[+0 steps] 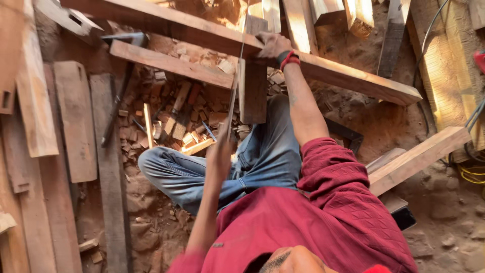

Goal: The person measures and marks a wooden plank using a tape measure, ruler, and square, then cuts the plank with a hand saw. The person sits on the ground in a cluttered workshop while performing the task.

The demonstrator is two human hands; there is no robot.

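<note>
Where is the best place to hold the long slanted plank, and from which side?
Probably its free right-hand stretch, from above, fingers curled over the far edge. The long plank lies flat there with bare ground around it; further left the right hand and a short board occupy it.

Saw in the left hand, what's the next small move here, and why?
Probably one steady stroke with the saw along its present line. The left hand grips its lower end, the thin blade crosses the long plank, and the right hand rests on that plank just beside the blade, so I'd keep those fingers clear.
</note>
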